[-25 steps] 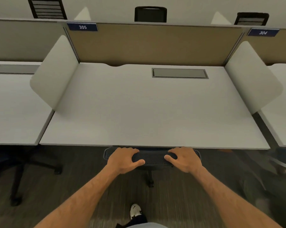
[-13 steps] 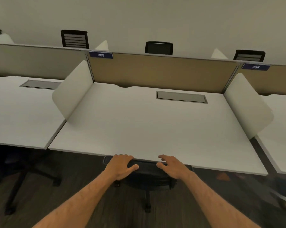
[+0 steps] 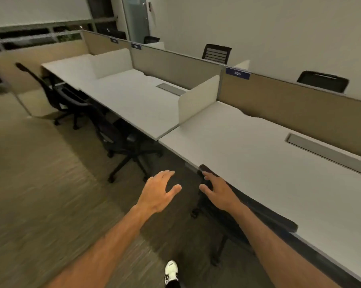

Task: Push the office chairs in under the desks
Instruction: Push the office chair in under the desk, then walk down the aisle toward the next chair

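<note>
A black office chair (image 3: 266, 213) is tucked under the near white desk (image 3: 268, 167), its backrest top against the desk's front edge. My right hand (image 3: 218, 191) rests flat on the left end of that backrest, fingers spread. My left hand (image 3: 157, 192) hovers off the chair over the floor, fingers apart and holding nothing. Further left, a second black chair (image 3: 121, 140) stands partly out from the neighbouring desk (image 3: 134, 102). A third black chair (image 3: 50, 92) stands out from the far desk (image 3: 69, 68).
Tan partition panels (image 3: 295, 104) run along the back of the desks, with white dividers (image 3: 198, 98) between them. More chair backs (image 3: 217, 53) show behind the partition. Carpeted aisle (image 3: 40, 183) stretches to the left. My shoe (image 3: 171, 271) is at the bottom.
The view has swung left to show the row of desks. My left hand has come off the chair's backrest; my right hand stays on it, and the chair sits further under the desk.
</note>
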### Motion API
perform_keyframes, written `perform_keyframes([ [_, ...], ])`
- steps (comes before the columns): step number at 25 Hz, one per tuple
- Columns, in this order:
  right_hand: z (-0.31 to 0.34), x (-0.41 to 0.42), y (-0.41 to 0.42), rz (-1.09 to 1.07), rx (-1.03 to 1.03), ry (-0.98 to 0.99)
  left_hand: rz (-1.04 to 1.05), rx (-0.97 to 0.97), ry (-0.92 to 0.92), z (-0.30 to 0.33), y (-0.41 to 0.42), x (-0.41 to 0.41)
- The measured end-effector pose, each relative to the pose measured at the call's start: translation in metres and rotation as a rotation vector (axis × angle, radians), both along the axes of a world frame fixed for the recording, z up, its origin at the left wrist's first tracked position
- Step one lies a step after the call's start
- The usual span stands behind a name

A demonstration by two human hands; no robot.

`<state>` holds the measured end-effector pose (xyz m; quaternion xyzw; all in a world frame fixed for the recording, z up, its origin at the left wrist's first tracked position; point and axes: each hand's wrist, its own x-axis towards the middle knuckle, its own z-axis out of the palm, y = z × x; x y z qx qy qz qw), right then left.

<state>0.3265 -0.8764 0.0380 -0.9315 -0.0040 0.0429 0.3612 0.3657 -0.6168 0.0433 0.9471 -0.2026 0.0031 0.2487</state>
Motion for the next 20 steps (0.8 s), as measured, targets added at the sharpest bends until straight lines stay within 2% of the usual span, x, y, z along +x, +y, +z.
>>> perform_keyframes([
  [6, 0.010, 0.005, 0.161, 0.326, 0.030, -0.075, 0.278, 0.081, 0.046, 0.005, 0.157, -0.057],
  [10, 0.037, 0.022, 0.252, 0.505, -0.001, -0.128, 0.402, 0.025, 0.036, 0.007, 0.238, -0.068],
  [14, 0.051, 0.052, 0.358, 0.602, 0.014, -0.173, 0.501, -0.017, 0.024, 0.020, 0.333, -0.066],
  [20, 0.046, 0.086, 0.513, 0.741, 0.019, -0.188, 0.630, 0.036, 0.016, 0.029, 0.484, -0.055],
])
